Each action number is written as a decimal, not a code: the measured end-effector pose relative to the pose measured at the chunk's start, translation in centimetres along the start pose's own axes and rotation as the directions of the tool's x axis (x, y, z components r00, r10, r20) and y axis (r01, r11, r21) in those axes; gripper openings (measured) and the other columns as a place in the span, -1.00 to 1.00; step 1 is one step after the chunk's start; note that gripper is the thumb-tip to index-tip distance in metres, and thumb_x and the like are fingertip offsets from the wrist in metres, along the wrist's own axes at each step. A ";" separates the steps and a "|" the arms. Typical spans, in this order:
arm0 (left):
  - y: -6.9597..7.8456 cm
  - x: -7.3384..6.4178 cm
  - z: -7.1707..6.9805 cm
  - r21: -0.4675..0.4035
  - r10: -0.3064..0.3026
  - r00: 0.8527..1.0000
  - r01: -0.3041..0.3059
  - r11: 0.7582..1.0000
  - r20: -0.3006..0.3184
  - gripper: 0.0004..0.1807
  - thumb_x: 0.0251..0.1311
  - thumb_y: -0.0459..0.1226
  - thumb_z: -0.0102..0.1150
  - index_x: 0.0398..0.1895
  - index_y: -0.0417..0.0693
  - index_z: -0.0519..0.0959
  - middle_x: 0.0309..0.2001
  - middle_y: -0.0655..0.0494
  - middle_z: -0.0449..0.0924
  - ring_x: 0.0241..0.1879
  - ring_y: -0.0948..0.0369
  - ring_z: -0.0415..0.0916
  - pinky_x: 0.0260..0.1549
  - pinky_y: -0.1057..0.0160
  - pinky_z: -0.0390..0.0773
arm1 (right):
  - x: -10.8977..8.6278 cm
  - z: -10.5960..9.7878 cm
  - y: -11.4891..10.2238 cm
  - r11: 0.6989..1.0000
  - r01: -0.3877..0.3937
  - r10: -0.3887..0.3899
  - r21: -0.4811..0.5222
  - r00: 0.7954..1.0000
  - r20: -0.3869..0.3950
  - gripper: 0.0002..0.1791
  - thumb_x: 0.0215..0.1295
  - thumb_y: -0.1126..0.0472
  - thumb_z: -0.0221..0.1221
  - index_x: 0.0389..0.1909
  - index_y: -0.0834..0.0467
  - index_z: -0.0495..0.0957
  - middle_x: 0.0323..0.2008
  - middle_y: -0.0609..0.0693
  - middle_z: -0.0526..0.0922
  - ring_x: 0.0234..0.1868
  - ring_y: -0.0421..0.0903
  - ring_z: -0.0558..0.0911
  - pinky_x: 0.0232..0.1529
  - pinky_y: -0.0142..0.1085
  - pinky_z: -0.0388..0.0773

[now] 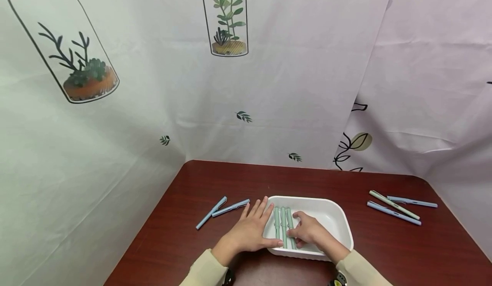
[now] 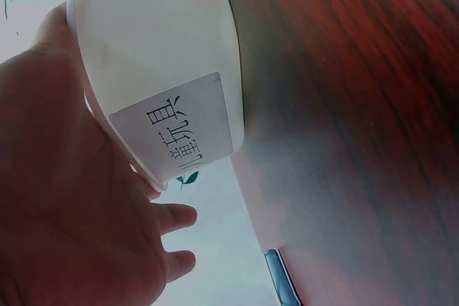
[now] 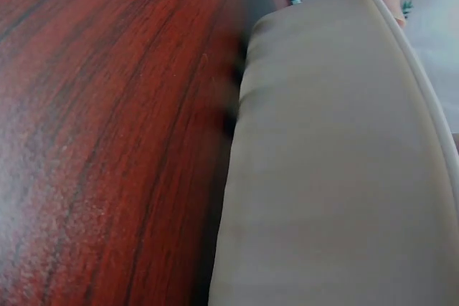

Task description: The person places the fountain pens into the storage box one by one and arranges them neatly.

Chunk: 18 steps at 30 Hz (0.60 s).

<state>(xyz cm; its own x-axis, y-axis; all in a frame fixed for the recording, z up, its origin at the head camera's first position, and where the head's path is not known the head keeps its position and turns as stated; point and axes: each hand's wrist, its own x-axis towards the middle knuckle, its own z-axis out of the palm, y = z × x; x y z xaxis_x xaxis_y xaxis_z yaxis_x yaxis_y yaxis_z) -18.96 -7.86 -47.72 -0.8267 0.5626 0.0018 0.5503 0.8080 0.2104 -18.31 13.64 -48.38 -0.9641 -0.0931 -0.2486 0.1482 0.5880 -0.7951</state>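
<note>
A white plastic tray (image 1: 326, 213) holds three pale green pens side by side in its left half, a left pen (image 1: 276, 219), a middle pen (image 1: 284, 228) and a right pen (image 1: 290, 217). My left hand (image 1: 250, 230) lies across the tray's left rim, fingers spread, thumb reaching over the near edge by the pens. Inside the tray, my right hand (image 1: 307, 229) has curled fingers and pinches the right pen. From the left wrist, my palm (image 2: 64, 177) is against the tray's side, which carries a printed label (image 2: 176, 127). The right wrist view is mostly the tray's outer wall (image 3: 330, 148).
On the brown table (image 1: 173, 243), two blue pens, one (image 1: 211, 212) and another (image 1: 230, 207), lie left of the tray. Far right lie a green pen (image 1: 396, 204) and two blue pens, one (image 1: 393, 213) in front and one (image 1: 417, 202) behind. Patterned cloth (image 1: 269, 106) hangs behind.
</note>
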 end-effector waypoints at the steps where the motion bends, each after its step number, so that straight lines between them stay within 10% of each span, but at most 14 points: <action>1: 0.0 0.0 0.0 0.000 0.000 1.000 0.000 1.000 -0.001 0.17 0.14 0.47 0.06 0.64 -0.02 0.02 0.64 -0.08 -0.16 0.59 -0.10 -0.08 0.48 -0.24 -0.03 | -0.1 -0.1 0.0 1.000 0.003 -0.003 0.001 1.000 -0.002 -0.25 0.11 0.33 0.41 0.30 0.46 0.33 -0.48 0.09 0.51 -0.68 -0.15 0.58 -0.61 -0.31 0.58; 18: -0.1 0.1 0.0 -0.020 -0.004 1.000 0.004 1.000 0.005 0.17 0.14 0.46 0.07 0.64 -0.01 0.02 0.64 -0.07 -0.15 0.59 -0.09 -0.08 0.47 -0.25 -0.03 | -2.0 -5.0 -0.3 0.971 0.129 -0.155 -0.201 0.980 -0.121 -0.47 0.21 0.13 0.38 0.17 0.26 0.56 -0.19 0.04 0.74 -0.20 -0.04 0.70 -0.24 -0.17 0.61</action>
<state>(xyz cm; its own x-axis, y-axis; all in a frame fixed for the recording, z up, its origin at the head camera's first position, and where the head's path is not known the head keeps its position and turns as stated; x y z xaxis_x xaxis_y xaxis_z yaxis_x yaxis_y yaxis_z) -19.06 -7.87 -47.71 -0.8281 0.5605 -0.0038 0.5448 0.8065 0.2299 -17.48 17.63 -44.89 -0.9949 -0.0855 -0.0532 -0.0249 0.7208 -0.6927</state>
